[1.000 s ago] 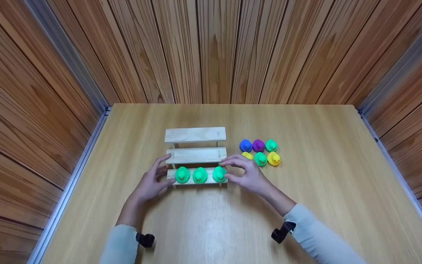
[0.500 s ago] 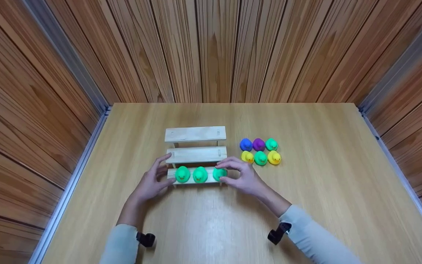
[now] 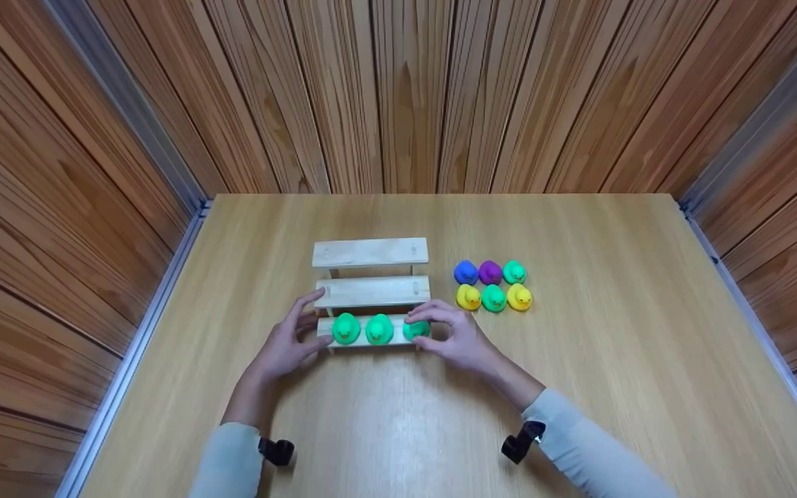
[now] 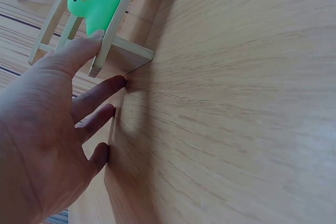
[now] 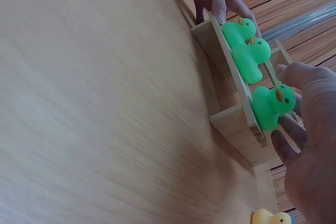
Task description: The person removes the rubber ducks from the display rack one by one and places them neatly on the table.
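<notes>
In the head view, a small wooden tiered stand (image 3: 371, 292) has three green rubber ducks (image 3: 380, 330) on its lowest step. My left hand (image 3: 289, 347) is at the stand's left end. In the left wrist view its thumb touches the lowest step beside a green duck (image 4: 95, 6), and several fingers reach down past the end. My right hand (image 3: 461, 337) is at the other end, thumb in front and fingers behind, around the rightmost green duck (image 5: 270, 107). That duck still sits on the step, partly covered by the fingers in the head view.
Right of the stand, two rows of rubber ducks lie on the wooden table (image 3: 599, 311): a blue duck (image 3: 466, 272), a purple duck (image 3: 490, 272), two green ones and two yellow ones. Wood-panelled walls (image 3: 405, 97) enclose the table at the back and sides.
My right hand has shifted a little left and come closer around the rightmost duck, uncovering a yellow duck on the table. My left hand has kept its place.
</notes>
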{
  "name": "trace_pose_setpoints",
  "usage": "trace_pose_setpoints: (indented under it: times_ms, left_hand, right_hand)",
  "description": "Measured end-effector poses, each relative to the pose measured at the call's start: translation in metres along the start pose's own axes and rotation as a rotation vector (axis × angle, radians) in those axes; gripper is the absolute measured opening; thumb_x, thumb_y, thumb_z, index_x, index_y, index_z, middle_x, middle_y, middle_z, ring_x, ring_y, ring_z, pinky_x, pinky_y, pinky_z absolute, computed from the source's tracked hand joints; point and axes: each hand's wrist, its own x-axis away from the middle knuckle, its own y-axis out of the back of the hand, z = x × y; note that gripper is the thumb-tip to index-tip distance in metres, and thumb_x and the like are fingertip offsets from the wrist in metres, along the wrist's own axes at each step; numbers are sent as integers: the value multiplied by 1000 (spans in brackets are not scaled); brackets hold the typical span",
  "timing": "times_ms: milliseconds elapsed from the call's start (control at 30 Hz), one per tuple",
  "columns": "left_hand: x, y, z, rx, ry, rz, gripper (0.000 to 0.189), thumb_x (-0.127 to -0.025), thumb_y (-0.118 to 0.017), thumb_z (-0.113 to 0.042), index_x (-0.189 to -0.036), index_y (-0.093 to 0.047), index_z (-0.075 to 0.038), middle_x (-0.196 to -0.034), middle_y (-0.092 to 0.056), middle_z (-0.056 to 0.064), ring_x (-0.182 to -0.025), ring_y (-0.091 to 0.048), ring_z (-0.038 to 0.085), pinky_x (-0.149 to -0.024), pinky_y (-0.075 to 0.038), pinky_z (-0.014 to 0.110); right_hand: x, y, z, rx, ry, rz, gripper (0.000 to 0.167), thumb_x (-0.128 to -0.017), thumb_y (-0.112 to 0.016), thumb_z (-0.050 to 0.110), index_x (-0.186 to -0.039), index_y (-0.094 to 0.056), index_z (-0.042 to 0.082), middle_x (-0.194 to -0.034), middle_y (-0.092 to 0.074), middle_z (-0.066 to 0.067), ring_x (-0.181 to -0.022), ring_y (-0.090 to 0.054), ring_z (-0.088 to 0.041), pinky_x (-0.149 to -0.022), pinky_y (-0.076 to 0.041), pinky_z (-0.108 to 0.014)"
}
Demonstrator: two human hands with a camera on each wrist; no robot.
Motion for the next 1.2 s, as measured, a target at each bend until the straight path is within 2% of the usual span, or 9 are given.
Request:
trace_pose_setpoints:
  times_ms: [167, 567, 900, 1033, 1200]
  left_hand:
    - [1, -2, -1, 10, -17, -18, 86, -106, -81, -17, -174, -33, -40, -177, -48, 22, -164, -48, 47, -136, -34, 71]
    - [0, -2, -2, -3, -7, -27, 85, -106, -81, -18, -174, -34, -38, -176, -48, 24, -163, -50, 48, -137, -33, 72]
    - [1, -1, -2, -6, 2, -33, 86, -105, -81, -18, -174, -34, -40, -177, -47, 23, -164, -49, 47, -137, -34, 70]
    - [1, -1, -3, -4, 9, -26, 86, -106, -81, -19, -173, -33, -41, -177, -46, 22, -165, -48, 46, -137, -34, 71]
    - [2, -1, -3, 9, 5, -18, 85, -106, -80, -16, -174, -34, -38, -179, -44, 23, -165, -47, 48, -136, -34, 72]
  right_hand:
    - [1, -1, -2, -6, -27, 3, 29, -97, -87, 6, -126, -83, 6, -135, -78, -18, -133, -70, -38, -117, -57, -29]
    - [1, -2, -4, -22, -53, -8, 26, -97, -87, 7, -123, -85, 6, -130, -79, -16, -132, -70, -36, -113, -55, -21]
    - [0, -1, -3, -30, -60, 3, 25, -99, -86, 8, -124, -85, 7, -131, -79, -16, -130, -70, -32, -114, -58, -30]
    - [1, 0, -4, -25, -47, -8, 25, -99, -86, 8, -124, -85, 7, -130, -79, -16, -128, -71, -29, -113, -58, -26]
    - [3, 2, -6, -27, 7, -30, 23, -98, -86, 5, -121, -85, 5, -127, -80, -19, -126, -74, -29, -111, -57, -18]
